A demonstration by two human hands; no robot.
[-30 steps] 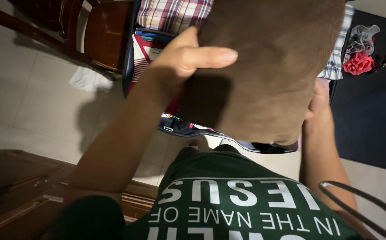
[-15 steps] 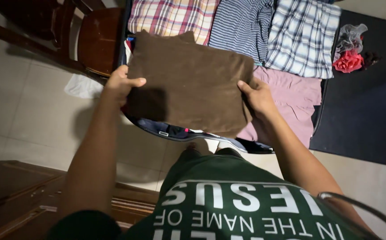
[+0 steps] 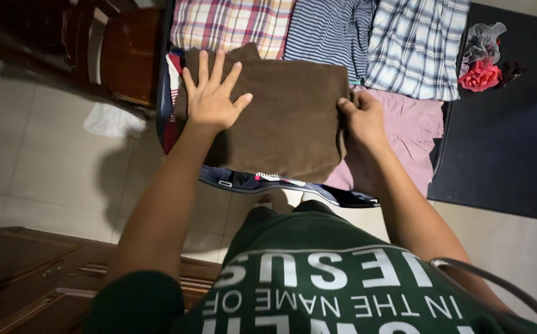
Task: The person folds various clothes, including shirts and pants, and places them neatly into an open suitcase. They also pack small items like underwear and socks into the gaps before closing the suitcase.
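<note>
A folded brown cloth (image 3: 287, 117) lies flat among other folded clothes in an open suitcase (image 3: 163, 105). My left hand (image 3: 211, 96) rests palm down on the cloth's left part, fingers spread. My right hand (image 3: 362, 120) grips the cloth's right edge, thumb on top. A folded pink garment (image 3: 408, 133) lies right of the brown cloth, partly under my right hand.
Folded shirts fill the far row: red-and-cream plaid (image 3: 231, 25), blue striped (image 3: 330, 31), blue-white plaid (image 3: 414, 43). A dark wooden chair (image 3: 126, 52) stands to the left, a white rag (image 3: 114, 120) below it. A red fabric flower (image 3: 480, 74) lies on a dark mat (image 3: 510, 136).
The brown cloth came down from in front of the camera onto the clothes. My left hand let go of its edge and now presses flat on top.
</note>
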